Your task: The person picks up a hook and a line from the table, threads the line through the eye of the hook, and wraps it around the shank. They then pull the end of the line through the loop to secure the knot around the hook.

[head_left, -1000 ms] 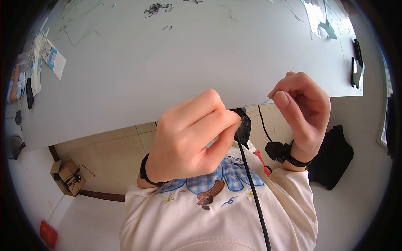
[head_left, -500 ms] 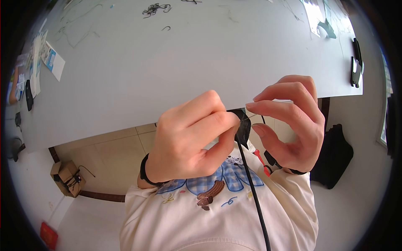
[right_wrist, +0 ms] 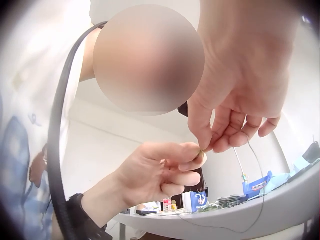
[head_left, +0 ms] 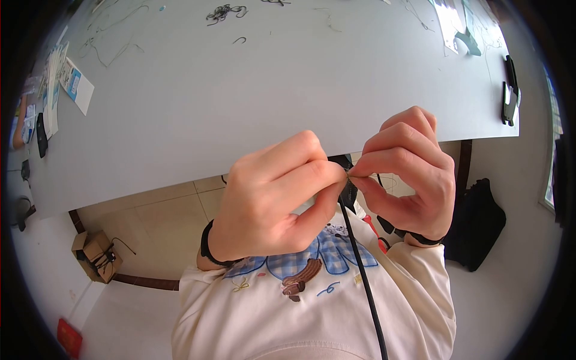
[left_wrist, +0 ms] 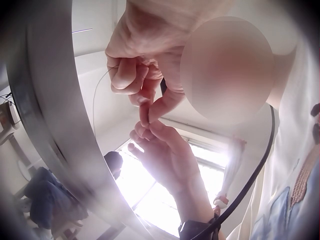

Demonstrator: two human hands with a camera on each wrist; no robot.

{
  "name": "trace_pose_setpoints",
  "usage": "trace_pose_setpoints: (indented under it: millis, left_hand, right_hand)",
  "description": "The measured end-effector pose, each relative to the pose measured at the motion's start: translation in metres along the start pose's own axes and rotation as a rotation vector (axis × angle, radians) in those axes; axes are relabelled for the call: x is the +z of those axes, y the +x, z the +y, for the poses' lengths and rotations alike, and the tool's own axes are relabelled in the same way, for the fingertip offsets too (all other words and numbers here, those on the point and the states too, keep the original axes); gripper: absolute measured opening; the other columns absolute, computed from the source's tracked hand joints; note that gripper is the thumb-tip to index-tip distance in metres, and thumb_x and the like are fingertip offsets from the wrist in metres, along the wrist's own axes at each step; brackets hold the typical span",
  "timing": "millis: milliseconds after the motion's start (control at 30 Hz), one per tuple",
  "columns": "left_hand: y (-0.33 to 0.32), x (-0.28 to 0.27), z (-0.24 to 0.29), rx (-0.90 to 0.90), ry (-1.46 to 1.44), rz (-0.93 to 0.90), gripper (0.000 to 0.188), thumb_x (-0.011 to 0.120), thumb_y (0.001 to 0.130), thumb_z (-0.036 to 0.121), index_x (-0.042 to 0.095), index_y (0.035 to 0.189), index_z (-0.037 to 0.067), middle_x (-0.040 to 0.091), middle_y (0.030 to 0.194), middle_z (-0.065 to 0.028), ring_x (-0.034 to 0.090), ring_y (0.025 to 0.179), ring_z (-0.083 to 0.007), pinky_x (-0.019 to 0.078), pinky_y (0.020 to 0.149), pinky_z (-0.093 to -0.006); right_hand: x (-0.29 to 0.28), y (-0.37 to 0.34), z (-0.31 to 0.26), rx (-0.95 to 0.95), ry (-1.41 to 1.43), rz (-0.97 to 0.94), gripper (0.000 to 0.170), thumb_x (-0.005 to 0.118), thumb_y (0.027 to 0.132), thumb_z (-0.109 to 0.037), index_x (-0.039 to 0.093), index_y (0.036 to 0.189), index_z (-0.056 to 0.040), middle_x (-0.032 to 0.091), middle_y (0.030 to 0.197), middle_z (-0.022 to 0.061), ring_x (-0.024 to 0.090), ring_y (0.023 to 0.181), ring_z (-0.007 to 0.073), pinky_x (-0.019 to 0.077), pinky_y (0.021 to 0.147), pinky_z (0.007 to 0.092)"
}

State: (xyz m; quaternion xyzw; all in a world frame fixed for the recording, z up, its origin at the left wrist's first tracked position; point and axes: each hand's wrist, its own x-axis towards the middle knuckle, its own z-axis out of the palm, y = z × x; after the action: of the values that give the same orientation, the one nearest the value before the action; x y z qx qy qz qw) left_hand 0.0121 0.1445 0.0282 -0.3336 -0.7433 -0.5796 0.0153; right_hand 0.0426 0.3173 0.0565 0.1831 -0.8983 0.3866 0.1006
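Note:
In the head view my left hand (head_left: 282,195) pinches something tiny between thumb and forefinger, its other fingers curled in. My right hand (head_left: 411,177) meets it fingertip to fingertip and pinches a thin line at the same spot. A small yellowish bit shows between the fingertips in the right wrist view; its kind cannot be told. From my right hand's fingers the thin line (right_wrist: 264,195) hangs in a long loop. The left wrist view shows another thin strand (left_wrist: 95,107) curving down from my left hand (left_wrist: 132,65).
Both hands are just off the near edge of the white table (head_left: 180,120). On it lie a dark tangle of thread (head_left: 225,13), a small hook-shaped piece (head_left: 240,40), paper packets (head_left: 77,86) and a black object (head_left: 510,99). A black cord (head_left: 363,270) runs down my shirt.
My right hand, first out to the right drawing the thin line away, has come back left with its fingers spread, then closed in a pinch at the left fingertips. The left hand has stayed put.

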Motion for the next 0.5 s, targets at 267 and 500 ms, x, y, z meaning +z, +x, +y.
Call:
trace_pose_setpoints:
  millis: [267, 500]
  left_hand:
    - [-0.0019, -0.0003, 0.0005, -0.054, -0.024, -0.008, 0.021, 0.06, 0.056, -0.012, 0.06, 0.071, 0.002, 0.049, 0.064, -0.0037, 0.044, 0.05, -0.011, 0.0321, 0.043, -0.0225]
    - [-0.0014, 0.0024, 0.0012, -0.134, 0.024, 0.007, 0.02, 0.061, 0.058, -0.011, 0.061, 0.073, 0.002, 0.049, 0.065, -0.0032, 0.042, 0.051, -0.0101, 0.0318, 0.045, -0.0215]
  right_hand:
    - [0.002, 0.0014, 0.0032, -0.02, 0.045, -0.01, 0.023, 0.064, 0.045, 0.003, 0.058, 0.065, -0.0061, 0.053, 0.067, 0.002, 0.048, 0.064, 0.0185, 0.0349, 0.066, 0.0295]
    - [0.0037, 0.0008, 0.0059, -0.022, 0.023, 0.002, 0.023, 0.065, 0.046, 0.003, 0.059, 0.067, -0.0054, 0.053, 0.067, 0.0022, 0.049, 0.065, 0.0189, 0.0352, 0.067, 0.03]
